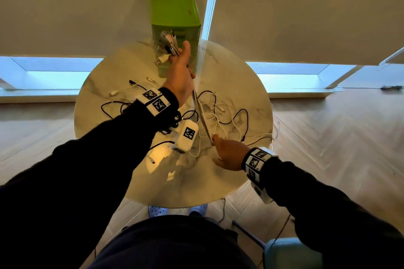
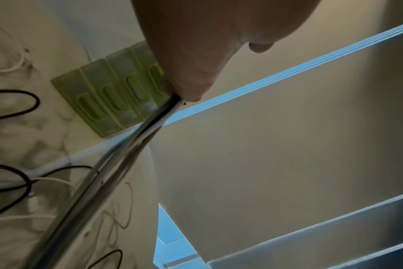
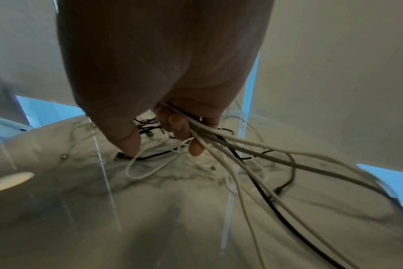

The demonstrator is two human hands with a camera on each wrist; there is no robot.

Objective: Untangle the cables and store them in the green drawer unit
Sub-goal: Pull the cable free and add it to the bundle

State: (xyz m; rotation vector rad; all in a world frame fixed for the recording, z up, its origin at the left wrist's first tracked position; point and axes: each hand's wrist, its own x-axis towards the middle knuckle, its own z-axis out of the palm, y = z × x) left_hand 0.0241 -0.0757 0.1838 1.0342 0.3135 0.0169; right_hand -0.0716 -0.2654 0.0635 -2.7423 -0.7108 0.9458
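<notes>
My left hand [image 1: 181, 76] is raised in front of the green drawer unit [image 1: 175, 13], fingers clamped round a bunch of cables [image 1: 202, 113] with the plugs [image 1: 166, 50] sticking out above my fist. My right hand [image 1: 229, 155] pinches the same bunch lower down, stretching it taut. More black and white cables lie tangled on the round table [image 1: 240, 67].
</notes>
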